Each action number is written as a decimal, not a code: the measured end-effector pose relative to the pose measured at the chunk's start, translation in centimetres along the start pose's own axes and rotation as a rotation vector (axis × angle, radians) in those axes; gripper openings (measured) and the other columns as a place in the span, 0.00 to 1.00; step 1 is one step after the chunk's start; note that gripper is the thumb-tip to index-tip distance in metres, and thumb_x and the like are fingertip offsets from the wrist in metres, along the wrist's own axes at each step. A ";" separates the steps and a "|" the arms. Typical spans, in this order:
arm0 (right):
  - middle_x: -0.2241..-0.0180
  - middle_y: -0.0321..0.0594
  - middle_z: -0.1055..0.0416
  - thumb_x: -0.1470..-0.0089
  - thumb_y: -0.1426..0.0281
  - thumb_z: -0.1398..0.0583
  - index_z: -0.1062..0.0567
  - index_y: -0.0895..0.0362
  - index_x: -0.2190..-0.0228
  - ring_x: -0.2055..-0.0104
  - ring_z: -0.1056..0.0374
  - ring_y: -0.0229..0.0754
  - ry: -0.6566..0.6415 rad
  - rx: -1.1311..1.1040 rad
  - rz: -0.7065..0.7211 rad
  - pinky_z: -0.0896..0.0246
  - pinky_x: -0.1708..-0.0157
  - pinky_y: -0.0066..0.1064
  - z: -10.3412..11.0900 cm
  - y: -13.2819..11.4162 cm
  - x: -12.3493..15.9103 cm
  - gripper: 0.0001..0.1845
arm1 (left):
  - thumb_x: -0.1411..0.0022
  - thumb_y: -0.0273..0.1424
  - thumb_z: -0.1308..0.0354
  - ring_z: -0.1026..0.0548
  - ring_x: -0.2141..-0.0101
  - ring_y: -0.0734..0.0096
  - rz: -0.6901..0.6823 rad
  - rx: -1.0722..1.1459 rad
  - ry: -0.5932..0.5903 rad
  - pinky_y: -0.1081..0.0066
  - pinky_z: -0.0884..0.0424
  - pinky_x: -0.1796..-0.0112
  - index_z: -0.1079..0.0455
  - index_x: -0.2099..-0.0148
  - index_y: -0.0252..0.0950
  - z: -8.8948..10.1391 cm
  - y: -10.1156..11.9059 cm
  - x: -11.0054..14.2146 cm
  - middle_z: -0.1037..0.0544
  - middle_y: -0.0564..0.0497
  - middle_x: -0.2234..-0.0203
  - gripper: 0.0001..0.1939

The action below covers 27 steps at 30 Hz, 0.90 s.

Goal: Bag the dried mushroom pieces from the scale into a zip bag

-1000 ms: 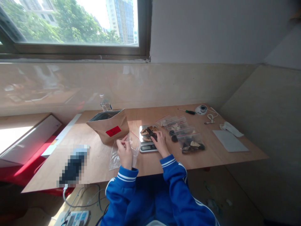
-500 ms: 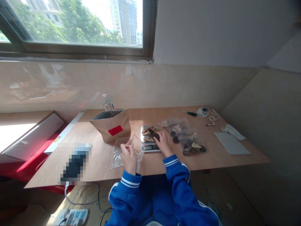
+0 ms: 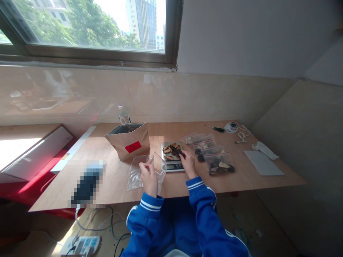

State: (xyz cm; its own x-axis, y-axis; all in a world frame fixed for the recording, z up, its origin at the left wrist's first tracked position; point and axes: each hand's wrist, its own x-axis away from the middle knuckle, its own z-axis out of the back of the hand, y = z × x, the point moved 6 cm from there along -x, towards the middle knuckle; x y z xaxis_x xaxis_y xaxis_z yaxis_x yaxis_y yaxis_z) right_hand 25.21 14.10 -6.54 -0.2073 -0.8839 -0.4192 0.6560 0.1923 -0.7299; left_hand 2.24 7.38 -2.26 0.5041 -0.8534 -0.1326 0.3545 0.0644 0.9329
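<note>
My left hand [image 3: 149, 175] is closed on the edge of a clear zip bag [image 3: 134, 177] that lies on the table. At the scale, my right hand [image 3: 188, 162] pinches a dark dried slice [image 3: 178, 151], perhaps mushroom. Several brown and tan dried slices [image 3: 168, 149] rest on the metal pan of the kitchen scale [image 3: 174, 166]. Its display is too small to read. Behind the zip bag stands an opened brown paper pouch [image 3: 128, 144] with a red label; what it holds is hidden.
Filled zip bags [image 3: 220, 163] lie to the right of the scale. Farther right are a screwdriver [image 3: 218, 129], a white camera [image 3: 230, 127] and a white sheet [image 3: 262, 163]. A bottle [image 3: 123, 116] stands behind the pouch; a blurred-out phone [image 3: 87, 184] lies at left.
My right hand has shifted slightly and now grips the dark slice at its right end, so more of the scale's pan and display shows. My left hand stays on the zip bag.
</note>
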 end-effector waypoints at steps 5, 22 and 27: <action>0.64 0.49 0.24 0.50 0.59 0.42 0.23 0.58 0.65 0.61 0.30 0.50 0.094 -0.185 -0.134 0.35 0.59 0.43 1.5 -0.2 0.3 0.17 | 0.41 0.31 0.54 0.25 0.70 0.63 -0.037 0.032 0.024 0.68 0.35 0.72 0.48 0.70 0.41 0.1 0.2 0.2 0.22 0.46 0.65 0.06; 0.65 0.40 0.25 0.58 0.61 0.33 0.24 0.57 0.67 0.65 0.29 0.40 0.014 -1.069 -0.477 0.30 0.62 0.32 1.6 -6.2 1.1 0.16 | 0.40 0.31 0.55 0.24 0.61 0.61 -0.049 0.064 -0.019 0.66 0.32 0.63 0.47 0.69 0.41 -1.8 1.3 -0.9 0.23 0.44 0.63 0.05; 0.67 0.41 0.24 0.60 0.62 0.32 0.23 0.59 0.68 0.69 0.29 0.37 -0.205 -1.111 -0.562 0.30 0.67 0.30 -0.2 -8.3 2.6 0.16 | 0.39 0.32 0.56 0.25 0.58 0.60 -0.074 0.133 -0.036 0.64 0.31 0.60 0.46 0.68 0.40 -1.8 2.1 -0.1 0.24 0.42 0.61 0.04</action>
State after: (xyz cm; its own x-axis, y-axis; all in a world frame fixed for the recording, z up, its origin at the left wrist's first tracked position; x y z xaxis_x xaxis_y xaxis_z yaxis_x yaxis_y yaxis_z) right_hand 19.04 10.30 -1.70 -0.0779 -0.9904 0.1141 -0.4691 -0.0646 -0.8808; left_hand 4.37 8.58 -0.88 0.4513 -0.8713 -0.1926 0.2807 -0.0663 0.9575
